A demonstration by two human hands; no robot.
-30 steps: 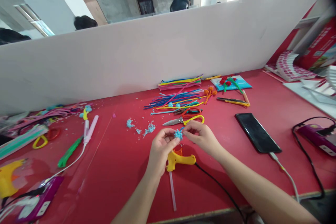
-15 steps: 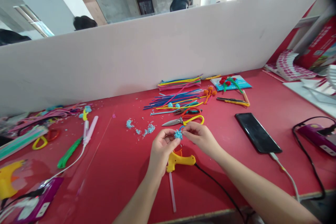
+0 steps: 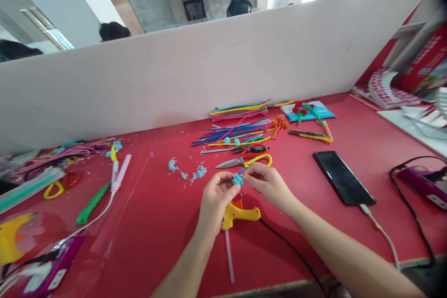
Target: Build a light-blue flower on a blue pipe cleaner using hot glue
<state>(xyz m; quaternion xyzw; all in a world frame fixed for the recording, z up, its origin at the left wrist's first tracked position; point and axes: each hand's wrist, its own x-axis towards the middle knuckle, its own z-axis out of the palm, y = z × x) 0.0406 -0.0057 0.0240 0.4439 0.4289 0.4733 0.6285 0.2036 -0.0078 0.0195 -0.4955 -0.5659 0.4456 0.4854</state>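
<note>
Between my two hands is a small light-blue fuzzy pipe-cleaner piece (image 3: 238,179), spiky in outline. My left hand (image 3: 219,194) pinches its left side between thumb and fingers. From the right, my right hand (image 3: 264,180) has its fingertips closed at the piece's edge, where a thin blue loop shows. A yellow hot glue gun (image 3: 240,213) with a clear glue stick (image 3: 229,256) lies just below my hands. Right above them lie scissors (image 3: 244,161) with yellow handles. Light-blue fuzz clippings (image 3: 198,172) are scattered to the left.
Bundled pipe cleaners (image 3: 237,130) lie before the white partition (image 3: 195,70). A phone (image 3: 344,178) with a cable lies right, near a purple power strip (image 3: 424,184). On the left are a pink styling iron (image 3: 122,172), a green-handled tool (image 3: 92,204) and another yellow glue gun (image 3: 14,237).
Almost nothing differs. Both hands keep their hold on the light-blue piece in the same place, and the whole view has shifted very slightly.
</note>
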